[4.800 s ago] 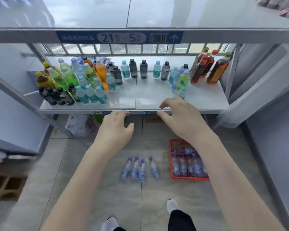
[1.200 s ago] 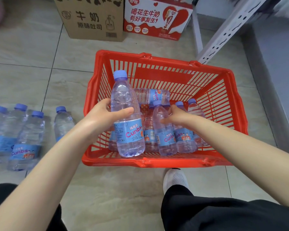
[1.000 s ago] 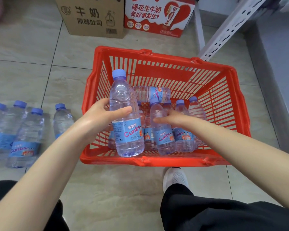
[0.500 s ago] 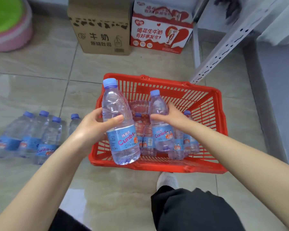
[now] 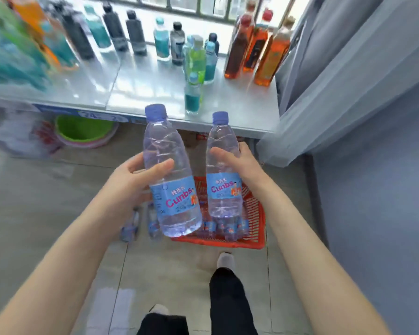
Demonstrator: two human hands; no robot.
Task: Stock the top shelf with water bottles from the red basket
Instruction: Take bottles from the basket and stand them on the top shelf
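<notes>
My left hand (image 5: 133, 180) grips a clear water bottle (image 5: 169, 180) with a blue cap and a blue Cunbs label, held upright. My right hand (image 5: 237, 160) grips a second, similar water bottle (image 5: 224, 165), also upright. Both bottles hang in the air in front of a white shelf (image 5: 155, 93), just below its front edge. Down on the floor stands the red basket (image 5: 254, 228), with several more water bottles in it, partly hidden behind the held ones. The top shelf is out of view.
The white shelf carries several drink bottles: dark and teal ones at the back, three amber bottles (image 5: 254, 44) at the right, a green bottle (image 5: 196, 56) in the middle. Loose water bottles (image 5: 133, 226) lie on the floor left of the basket. A green basin (image 5: 82, 129) sits under the shelf.
Both hands have lifted their bottles up out of the basket to shelf height. The view has risen from the floor to the shelf; the basket now lies far below.
</notes>
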